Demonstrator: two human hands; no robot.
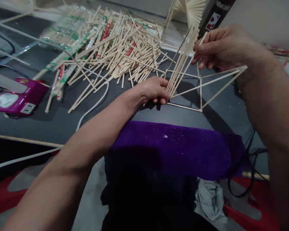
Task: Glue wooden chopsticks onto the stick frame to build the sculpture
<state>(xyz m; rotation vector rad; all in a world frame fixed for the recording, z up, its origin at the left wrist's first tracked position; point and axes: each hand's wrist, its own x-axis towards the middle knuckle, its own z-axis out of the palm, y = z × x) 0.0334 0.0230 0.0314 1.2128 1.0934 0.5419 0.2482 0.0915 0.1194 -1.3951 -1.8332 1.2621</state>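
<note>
My left hand (156, 90) is closed round the lower ends of a fan of pale wooden chopsticks (180, 64), low on a frame built from the same sticks. Part of this frame (207, 84) juts out to the right as a triangle above the dark tabletop. Up at the right, my right hand (216, 46) pinches the upper end of one chopstick (192, 59), whose lower end runs down toward my left fingers. The joints under my left fingers are hidden.
Loose chopsticks (125, 48), some in wrappers, heap at the back. A purple power socket (31, 96) and a white cable (92, 110) lie left. Behind the frame rise a twisted stick tower (194, 11) and a dark canister (216, 16). Purple cloth (170, 141) covers the front edge.
</note>
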